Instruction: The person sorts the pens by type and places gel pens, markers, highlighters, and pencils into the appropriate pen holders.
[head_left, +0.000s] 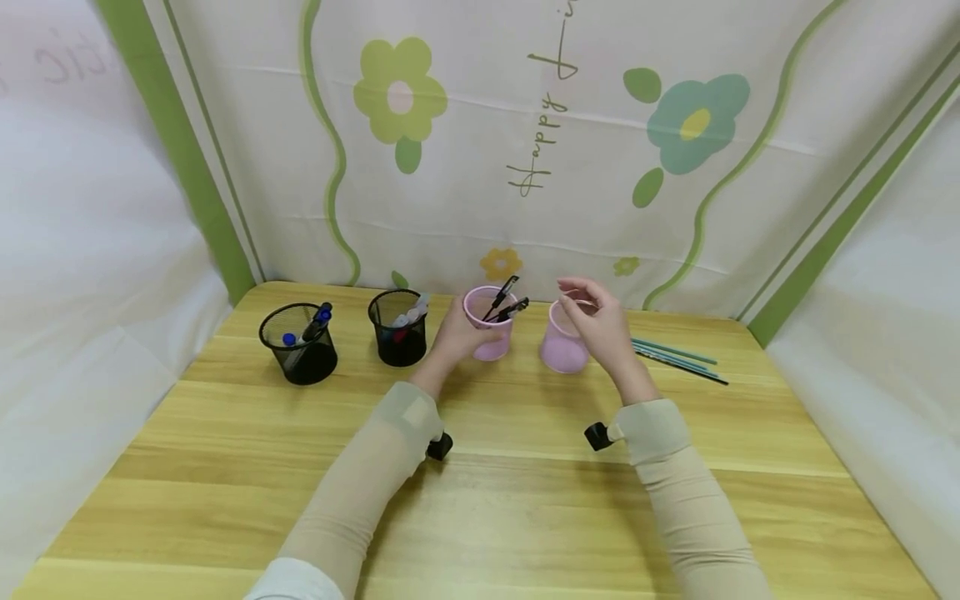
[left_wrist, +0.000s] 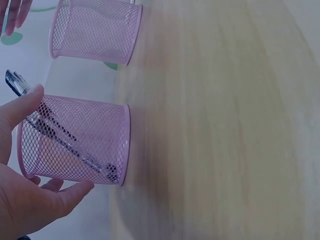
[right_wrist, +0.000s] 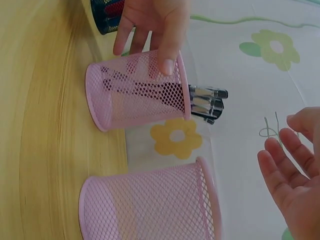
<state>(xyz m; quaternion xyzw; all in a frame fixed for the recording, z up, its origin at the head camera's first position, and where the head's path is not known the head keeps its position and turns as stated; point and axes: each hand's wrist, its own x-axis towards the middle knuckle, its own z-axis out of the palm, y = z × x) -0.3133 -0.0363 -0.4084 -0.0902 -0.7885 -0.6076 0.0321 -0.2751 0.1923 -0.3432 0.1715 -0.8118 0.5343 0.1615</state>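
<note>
A pink mesh pen holder with several black-and-clear pens leaning in it stands on the table. My left hand grips it from the left, thumb on one side and fingers round the other, as the left wrist view shows. A second pink mesh pen holder stands to its right, with no pens visible through its mesh. Over that holder's rim hovers my right hand, its fingers loosely bent with nothing between them. The right wrist view shows this hand apart from the holder.
Left of my hands stand two black mesh pen holders: one with blue-capped and dark pens, the other with pale-capped pens. Several thin teal and dark sticks lie at the right. A printed curtain hangs behind the table's back edge.
</note>
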